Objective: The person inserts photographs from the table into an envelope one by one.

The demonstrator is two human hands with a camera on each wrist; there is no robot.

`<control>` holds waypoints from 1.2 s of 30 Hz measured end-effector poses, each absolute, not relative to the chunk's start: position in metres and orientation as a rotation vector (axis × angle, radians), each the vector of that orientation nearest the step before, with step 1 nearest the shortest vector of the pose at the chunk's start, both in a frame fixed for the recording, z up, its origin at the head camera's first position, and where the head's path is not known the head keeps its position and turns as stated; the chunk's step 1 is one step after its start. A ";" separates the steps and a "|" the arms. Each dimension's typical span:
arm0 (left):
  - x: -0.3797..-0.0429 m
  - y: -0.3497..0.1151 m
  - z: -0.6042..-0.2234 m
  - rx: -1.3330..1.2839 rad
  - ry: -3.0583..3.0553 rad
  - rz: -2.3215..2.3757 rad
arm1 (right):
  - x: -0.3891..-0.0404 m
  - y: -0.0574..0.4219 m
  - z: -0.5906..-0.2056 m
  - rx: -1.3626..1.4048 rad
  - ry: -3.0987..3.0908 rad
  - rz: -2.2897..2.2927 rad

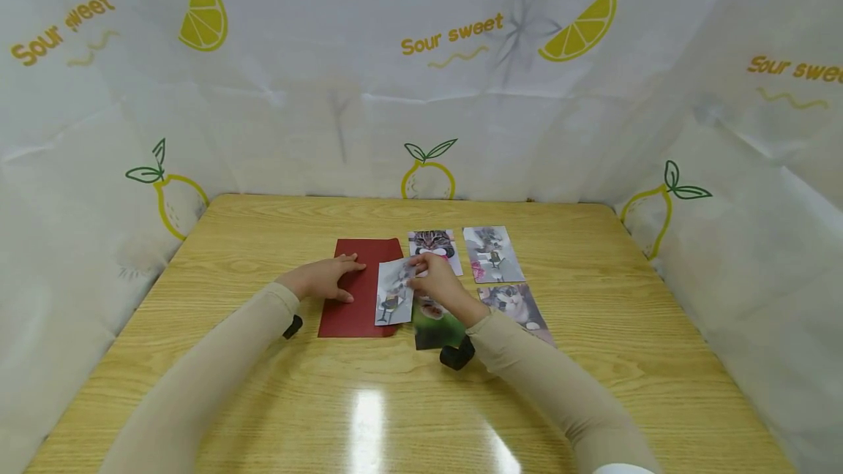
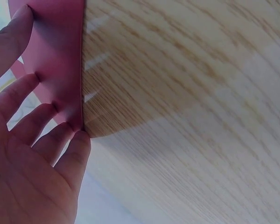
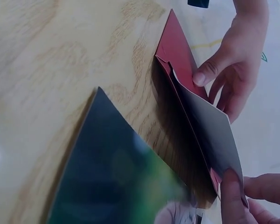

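My left hand [image 1: 326,278] rests with spread fingers on a red paper envelope [image 1: 352,313] lying on the table. In the left wrist view its fingertips press along the red paper [image 2: 51,51]. Between thumb and fingers my right hand [image 1: 437,285] pinches the right edge of a photo card [image 1: 393,306] with a bird and a pale animal on it. The card overlaps the envelope's right side. In the right wrist view the card's grey back [image 3: 205,126] stands tilted at the envelope's open edge [image 3: 186,109], its lower edge hidden there.
Right of the envelope lie several cat photo cards: a tabby card [image 1: 431,240], a card with a bird [image 1: 494,258], a grey-and-white cat card [image 1: 516,306] and a green card [image 1: 437,331] partly under my right hand. A printed white curtain [image 1: 316,123] hangs behind the wooden table [image 1: 316,408].
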State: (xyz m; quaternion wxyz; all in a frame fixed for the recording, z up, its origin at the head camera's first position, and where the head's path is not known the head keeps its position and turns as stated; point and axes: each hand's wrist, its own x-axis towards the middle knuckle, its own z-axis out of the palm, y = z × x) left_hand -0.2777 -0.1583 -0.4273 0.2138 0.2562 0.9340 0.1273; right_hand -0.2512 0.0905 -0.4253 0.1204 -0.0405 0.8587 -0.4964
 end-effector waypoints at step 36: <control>-0.277 -0.158 -0.428 0.715 2.600 0.365 | -0.265 0.072 -0.444 -0.120 2.487 -1.458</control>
